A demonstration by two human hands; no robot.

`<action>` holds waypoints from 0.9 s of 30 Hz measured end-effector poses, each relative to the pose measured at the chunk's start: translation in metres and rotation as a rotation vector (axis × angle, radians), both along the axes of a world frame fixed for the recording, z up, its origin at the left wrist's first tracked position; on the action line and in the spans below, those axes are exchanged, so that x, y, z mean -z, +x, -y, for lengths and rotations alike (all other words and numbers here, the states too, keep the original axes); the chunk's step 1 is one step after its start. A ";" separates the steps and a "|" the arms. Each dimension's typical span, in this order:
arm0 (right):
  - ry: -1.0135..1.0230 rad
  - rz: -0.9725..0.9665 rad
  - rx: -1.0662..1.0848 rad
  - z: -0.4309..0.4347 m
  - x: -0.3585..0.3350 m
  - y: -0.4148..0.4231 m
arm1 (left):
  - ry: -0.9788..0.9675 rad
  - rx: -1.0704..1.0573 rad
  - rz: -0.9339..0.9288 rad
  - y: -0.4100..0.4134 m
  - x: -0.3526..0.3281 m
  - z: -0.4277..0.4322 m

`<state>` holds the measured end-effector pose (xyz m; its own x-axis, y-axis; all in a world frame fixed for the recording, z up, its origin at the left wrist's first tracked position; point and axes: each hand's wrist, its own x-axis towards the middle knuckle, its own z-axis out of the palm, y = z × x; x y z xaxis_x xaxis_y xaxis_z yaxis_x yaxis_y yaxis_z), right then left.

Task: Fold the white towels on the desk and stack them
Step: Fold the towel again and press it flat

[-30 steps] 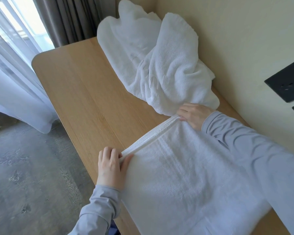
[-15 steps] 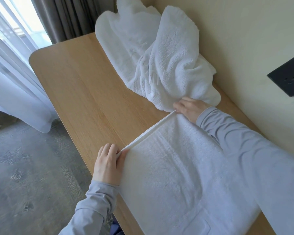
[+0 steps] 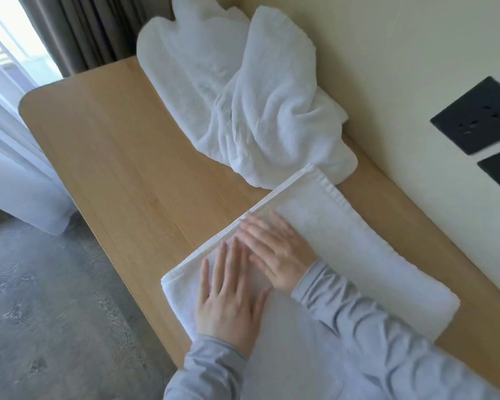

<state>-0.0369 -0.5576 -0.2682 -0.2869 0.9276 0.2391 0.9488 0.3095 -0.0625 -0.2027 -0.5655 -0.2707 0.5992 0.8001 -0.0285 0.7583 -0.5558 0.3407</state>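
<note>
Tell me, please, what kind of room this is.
Probably a hotel room, though I cannot be sure: a wooden desk set against the wall, plain white towels on it, black sockets above, and a heavy grey curtain.

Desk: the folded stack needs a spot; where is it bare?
Main bare patch: desk on the curtain side, bordered by the crumpled towels and the flat towel. A thin strip runs between flat towel and wall. Crowded: far wall side under the crumpled towels; near end, where left hand and right hand press the flat towel.
</note>
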 end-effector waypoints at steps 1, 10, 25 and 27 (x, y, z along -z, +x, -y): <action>-0.107 0.034 -0.013 0.008 0.006 0.009 | -0.022 0.003 -0.045 -0.002 0.005 0.000; -0.304 -0.208 0.721 0.026 0.013 0.145 | -0.025 -0.007 -0.123 -0.004 0.019 0.001; -0.488 0.131 0.606 0.116 -0.022 0.127 | 0.024 -0.021 -0.099 0.003 0.006 0.024; -0.449 0.106 0.548 0.118 -0.031 0.113 | -0.018 0.030 -0.069 0.014 -0.001 0.064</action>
